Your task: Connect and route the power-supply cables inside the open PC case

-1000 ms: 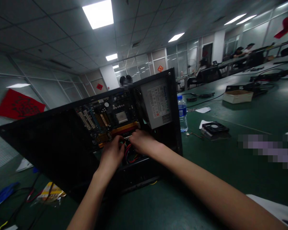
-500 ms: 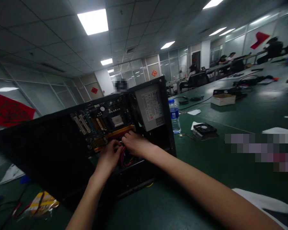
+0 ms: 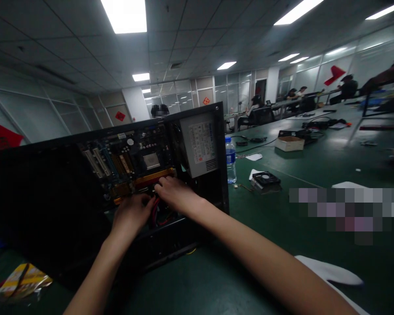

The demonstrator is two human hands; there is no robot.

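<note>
A black computer case [image 3: 36, 192] stands open toward me, showing the motherboard [image 3: 139, 153] and a silver power supply [image 3: 200, 146]. Both of my hands reach inside, close together at the motherboard's lower edge. A bundle of red and black cable [image 3: 155, 214] runs up between them. My left hand [image 3: 131, 212] pinches at the upper end of this cable. Bent fingers of my right hand [image 3: 172, 190] close around the same spot, just below the gold and red memory modules [image 3: 154, 176]. The cable's tip is hidden by my fingers.
Right of the case stand a water bottle [image 3: 230, 159] and a black fan [image 3: 265, 178]. Farther back is a small open box [image 3: 289, 143] near dark cables. A yellow plastic packet [image 3: 26, 278] lies at lower left, a white glove [image 3: 329, 269] at lower right. People sit in the background.
My view has turned slightly right, so the case and both hands appear farther left. My hands stay at the same place on the cable, with only small finger shifts.
</note>
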